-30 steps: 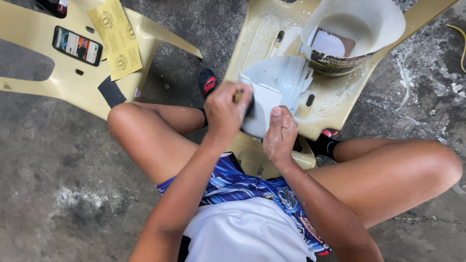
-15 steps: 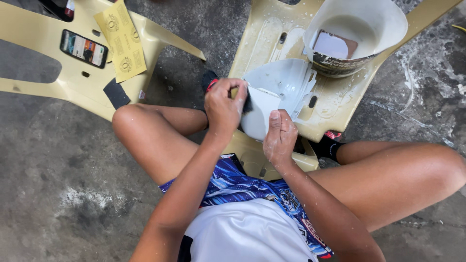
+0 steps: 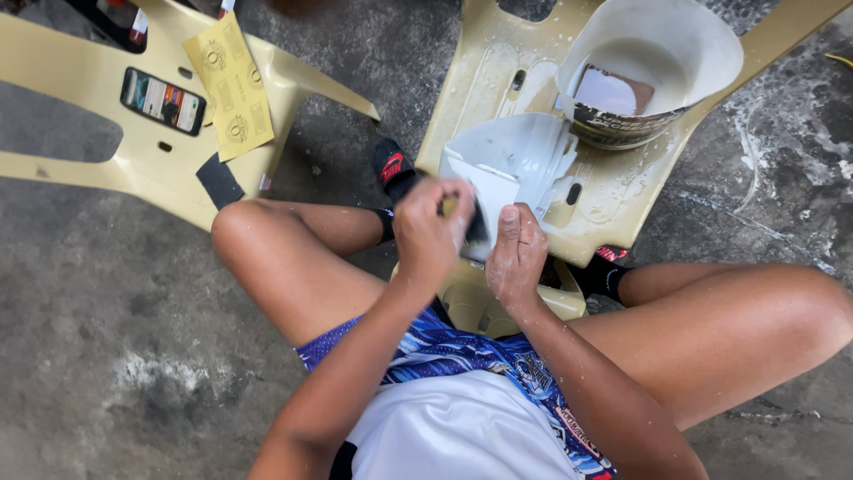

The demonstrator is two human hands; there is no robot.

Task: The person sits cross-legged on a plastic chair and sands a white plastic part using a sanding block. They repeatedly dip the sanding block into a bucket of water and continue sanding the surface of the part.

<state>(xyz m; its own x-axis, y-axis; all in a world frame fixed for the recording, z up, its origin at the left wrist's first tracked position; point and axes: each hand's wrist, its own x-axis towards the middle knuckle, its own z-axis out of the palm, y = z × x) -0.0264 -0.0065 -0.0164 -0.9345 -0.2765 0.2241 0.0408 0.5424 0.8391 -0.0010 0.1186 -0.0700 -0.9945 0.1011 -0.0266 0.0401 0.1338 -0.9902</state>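
I sit on the concrete floor with my knees spread. A white curved plastic part (image 3: 520,160) lies wet on a cream plastic panel (image 3: 498,80) in front of me. My left hand (image 3: 433,233) is closed around a small dark sanding piece and presses it on the near edge of the white part. My right hand (image 3: 515,256) lies flat, fingers together, on the same near edge and holds the part down. Both hands touch each other's side.
A white tub (image 3: 653,67) with milky water and a submerged sheet stands on the panel's far right. A second cream panel (image 3: 107,116) at the left carries a phone (image 3: 163,100), a yellow sandpaper sheet (image 3: 229,84) and a dark sandpaper scrap (image 3: 219,180).
My left hand has slid with the sanding piece toward me along the white part's near edge. The right hand has stayed on the part.
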